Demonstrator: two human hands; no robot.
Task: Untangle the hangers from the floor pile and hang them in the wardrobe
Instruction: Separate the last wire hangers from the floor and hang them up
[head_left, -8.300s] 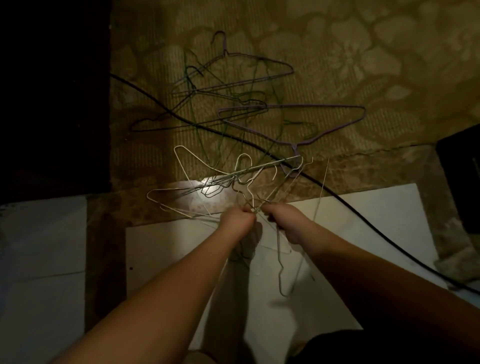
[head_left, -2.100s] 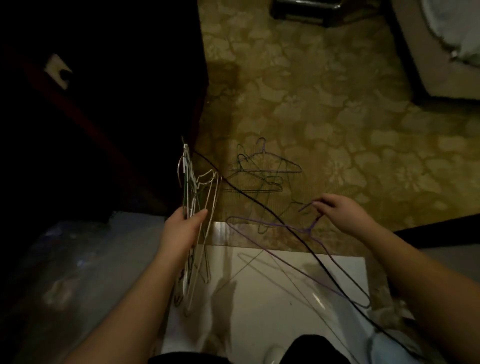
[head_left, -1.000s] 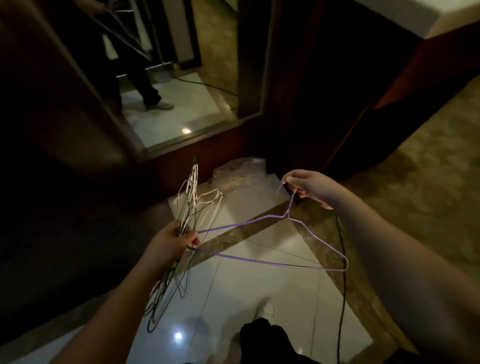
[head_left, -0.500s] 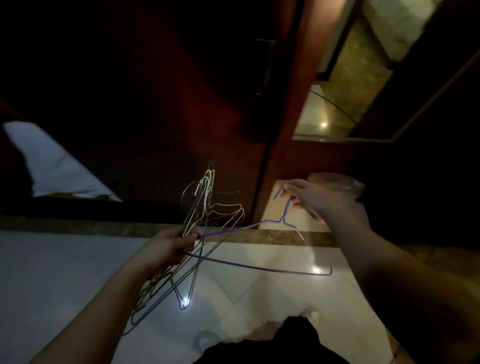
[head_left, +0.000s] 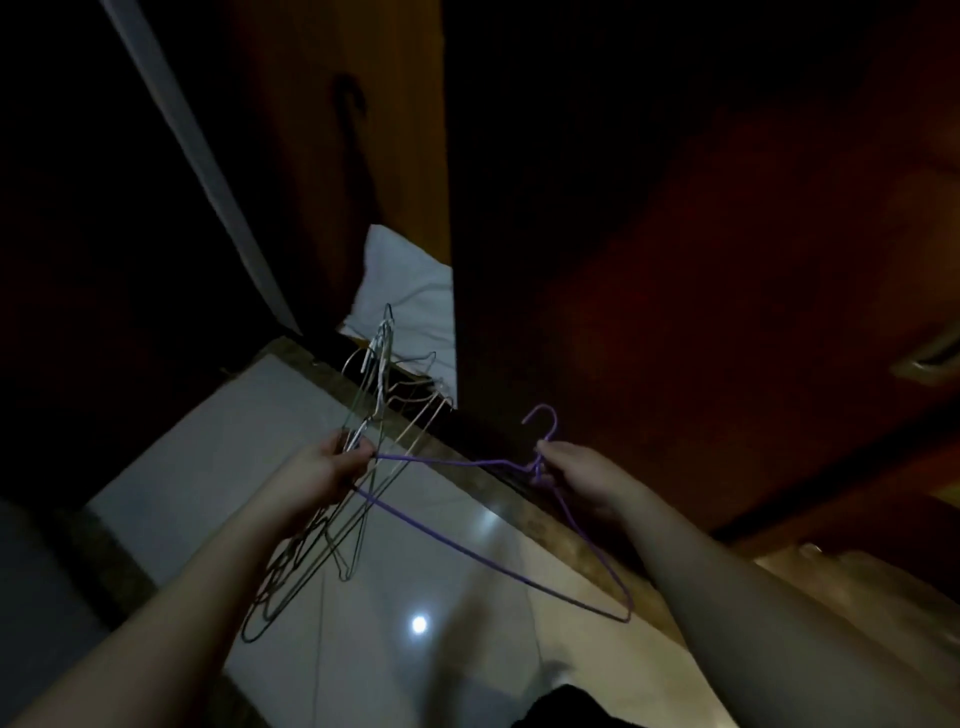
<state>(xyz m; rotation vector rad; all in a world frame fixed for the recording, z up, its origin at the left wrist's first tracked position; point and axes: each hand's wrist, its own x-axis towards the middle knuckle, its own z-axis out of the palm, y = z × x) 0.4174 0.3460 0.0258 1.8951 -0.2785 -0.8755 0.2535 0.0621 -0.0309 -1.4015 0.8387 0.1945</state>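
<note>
My left hand grips a bunch of pale wire hangers, their hooks pointing up and their bodies hanging down past my wrist. A purple wire hanger stretches between both hands: my right hand holds it at the neck just under its hook, and its left shoulder end reaches into my left fist. Ahead stands the dark wooden wardrobe. Its door stands open at the left, with a dark hook shape on its inside face. No floor pile is in view.
A white pillow or folded cloth lies in the gap between door and wardrobe body. White glossy floor tiles with a brown stone border lie below. A metal handle shows at the right edge.
My view has swung from the mirror corner onto the wardrobe front and its open door. Both hands keep the same grips and have risen slightly toward the wardrobe.
</note>
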